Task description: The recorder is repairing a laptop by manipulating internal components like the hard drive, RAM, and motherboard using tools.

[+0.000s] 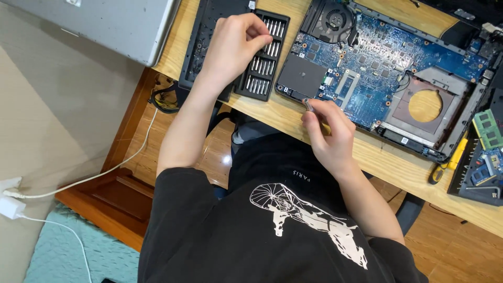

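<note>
Bit case (263, 55): a black tray of screwdriver bits in rows, lying open on the worktop (387, 167) just left of the laptop chassis (382, 68). The left hand (233, 44) rests over its upper end, fingers curled narrow and fingertips pinched among the bits; whether a bit is already gripped cannot be told.

Driver handle (308, 104): a small metallic tool, held upright in the right hand (327, 133) between thumb and forefingers, at the near left corner of the chassis. Its tip is too small to make out, so whether a bit is fitted cannot be told.

Chassis: bottom cover is off. The blue mainboard (377, 52), the cooling fan (334, 18) and a dark square pad (301, 76) are exposed. A round opening shows in the bay at right.

Judgement on progress: disassembly appears well along, with the housing opened and parts already out; the board and fan remain seated, and bit selection seems to be the step in hand.

Surroundings: a black panel (204, 31) lies under and left of the bit case. A green memory module (488, 129) and a yellow-handled tool (450, 162) lie at right. A grey cover (105, 23) sits at upper left.
</note>
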